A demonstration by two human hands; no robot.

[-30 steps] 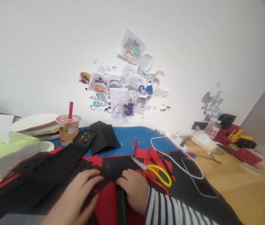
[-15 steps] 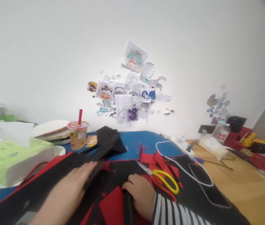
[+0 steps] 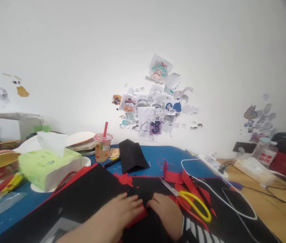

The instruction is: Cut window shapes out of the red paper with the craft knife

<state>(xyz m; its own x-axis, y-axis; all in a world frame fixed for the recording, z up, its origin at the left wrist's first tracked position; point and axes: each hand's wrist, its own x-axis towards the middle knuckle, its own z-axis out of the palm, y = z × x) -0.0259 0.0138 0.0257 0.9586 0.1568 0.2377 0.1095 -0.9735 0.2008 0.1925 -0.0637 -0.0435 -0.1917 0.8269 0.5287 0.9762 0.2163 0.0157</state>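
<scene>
My left hand lies palm down with fingers stretched out, over red and black paper at the bottom centre. Close to its right, my right hand has its fingers curled at the edge of black paper. Whether it grips that paper is hard to make out. Scissors with yellow and red handles lie open just right of my right hand. Red paper scraps are scattered beyond my hands. A folded black paper piece rests on the blue mat farther back.
A drink cup with a red straw stands behind. A green tissue box is at the left. On the right lie a white cable, a phone and a power strip. Drawings cover the wall.
The view has turned left. My left hand has moved right, closer to my right hand. The folded black paper, blurred beside my left hand before, now lies apart from it.
</scene>
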